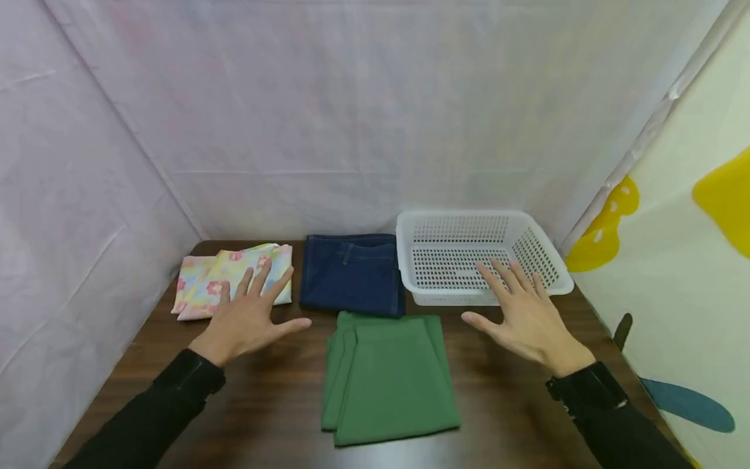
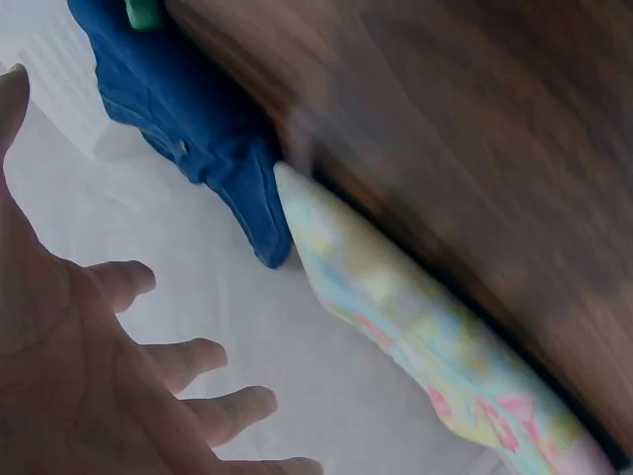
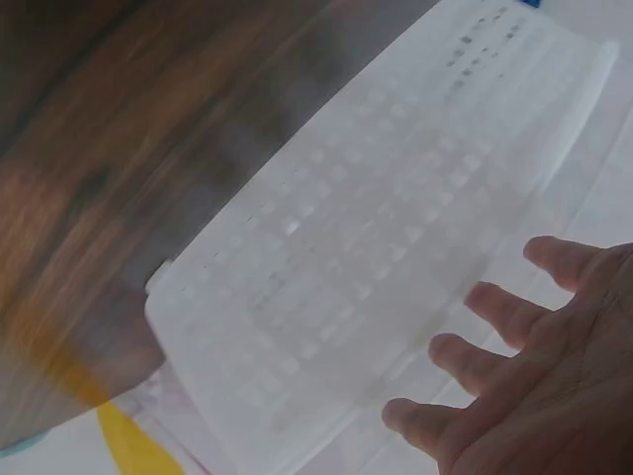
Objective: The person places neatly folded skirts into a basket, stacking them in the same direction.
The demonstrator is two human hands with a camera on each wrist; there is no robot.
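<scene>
My left hand is spread with straight fingers, palm down, and overlaps the pastel floral folded cloth in the head view. It holds nothing. My right hand is spread the same way, its fingertips overlapping the front of a white plastic basket; nothing is in its grasp. Between the hands lies a folded green garment, nearest to me. Just behind it sits a folded dark blue denim garment, beside the basket's left end. In the left wrist view, the floral cloth and denim show beyond the fingers.
Everything stands on a dark wooden table. White sheeting rises behind it and along the left. At the right is a pale panel with yellow and blue shapes. The basket's perforated floor shows, with no clothes in it.
</scene>
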